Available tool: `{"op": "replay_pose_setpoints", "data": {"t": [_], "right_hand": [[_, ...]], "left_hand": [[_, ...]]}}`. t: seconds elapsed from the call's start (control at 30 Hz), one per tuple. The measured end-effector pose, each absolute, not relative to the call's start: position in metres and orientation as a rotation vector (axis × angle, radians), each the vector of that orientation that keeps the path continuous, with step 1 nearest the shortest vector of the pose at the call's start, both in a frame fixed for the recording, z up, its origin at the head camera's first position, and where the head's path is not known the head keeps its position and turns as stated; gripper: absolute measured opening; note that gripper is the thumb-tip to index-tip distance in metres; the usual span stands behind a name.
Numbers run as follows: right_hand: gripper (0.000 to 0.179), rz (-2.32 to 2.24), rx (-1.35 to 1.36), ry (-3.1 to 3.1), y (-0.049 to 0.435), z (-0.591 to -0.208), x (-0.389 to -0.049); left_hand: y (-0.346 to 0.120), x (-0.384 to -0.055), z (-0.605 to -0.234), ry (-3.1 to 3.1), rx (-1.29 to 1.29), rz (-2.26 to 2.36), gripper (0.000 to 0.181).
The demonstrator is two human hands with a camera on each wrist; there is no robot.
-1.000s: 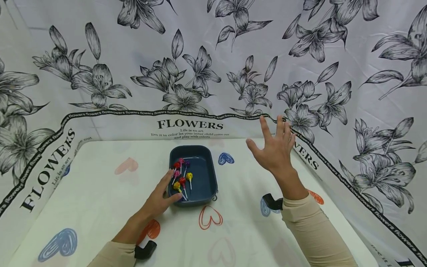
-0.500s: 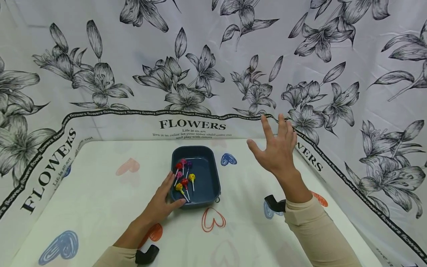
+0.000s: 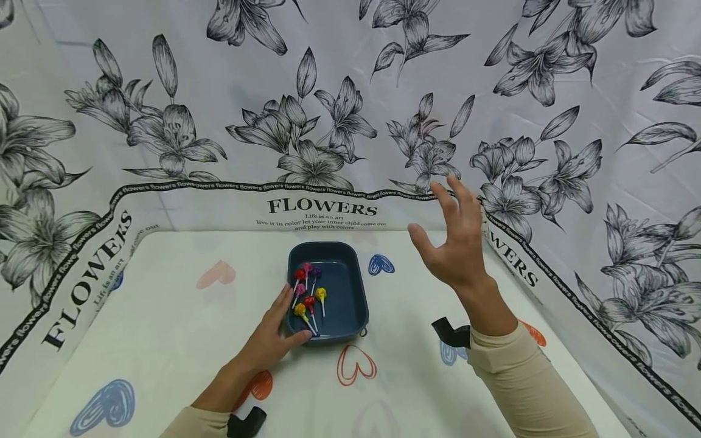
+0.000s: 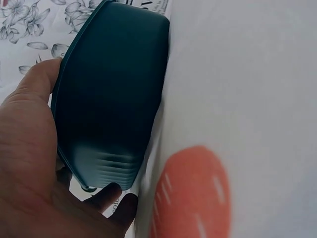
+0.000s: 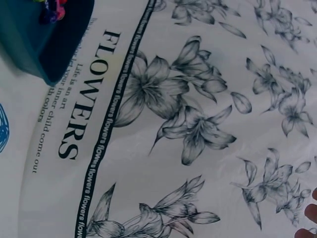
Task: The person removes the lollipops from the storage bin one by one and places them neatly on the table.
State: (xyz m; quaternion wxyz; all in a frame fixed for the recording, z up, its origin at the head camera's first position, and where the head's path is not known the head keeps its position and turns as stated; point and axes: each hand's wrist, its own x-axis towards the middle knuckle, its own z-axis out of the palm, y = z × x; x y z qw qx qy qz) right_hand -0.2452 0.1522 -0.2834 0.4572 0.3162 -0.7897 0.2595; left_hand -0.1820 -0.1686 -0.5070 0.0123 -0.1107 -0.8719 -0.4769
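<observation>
A dark blue rectangular bin [image 3: 345, 292] stands on the white table cloth in the head view. Several lollipops in yellow, red, pink and purple wrappers, among them a yellow lollipop [image 3: 320, 294], lie along its left side. My left hand [image 3: 268, 337] holds the bin's near left corner, fingers along the left wall and thumb at the near rim. The left wrist view shows that thumb [image 4: 42, 79] over the rim of the bin [image 4: 109, 84]. Raised to the right of the bin, my right hand [image 3: 457, 252] holds nothing, its fingers spread and slightly bent.
A cloth printed with lilies [image 3: 312, 115] hangs behind the table and along its sides. Heart prints, such as a red heart outline [image 3: 356, 366], mark the table cloth [image 3: 181, 340]. A small metal ring [image 3: 364, 331] hangs at the bin's near right corner.
My right hand's fingers have bent a little more and its palm has turned slightly. The left hand keeps its place at the bin. The head view has shifted slightly left.
</observation>
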Motion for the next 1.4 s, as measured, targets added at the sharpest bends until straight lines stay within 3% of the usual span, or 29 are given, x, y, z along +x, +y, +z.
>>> {"op": "replay_pose_setpoints", "data": {"t": [0.67, 1.17, 1.4], "right_hand": [[0.056, 1.286, 1.084, -1.436, 0.108, -0.250, -0.243], [0.052, 1.539, 1.046, -1.553, 0.077, -0.296, -0.284], [0.039, 1.675, 1.002, -1.661, 0.063, -0.322, -0.298]], "left_hand": [[-0.164, -0.179, -0.500, -2.825, -0.267, -1.467, 0.100], [-0.166, -0.178, -0.499, -2.767, -0.308, -1.488, 0.099], [-0.165, -0.179, -0.501, -2.781, -0.300, -1.503, 0.099]]}}
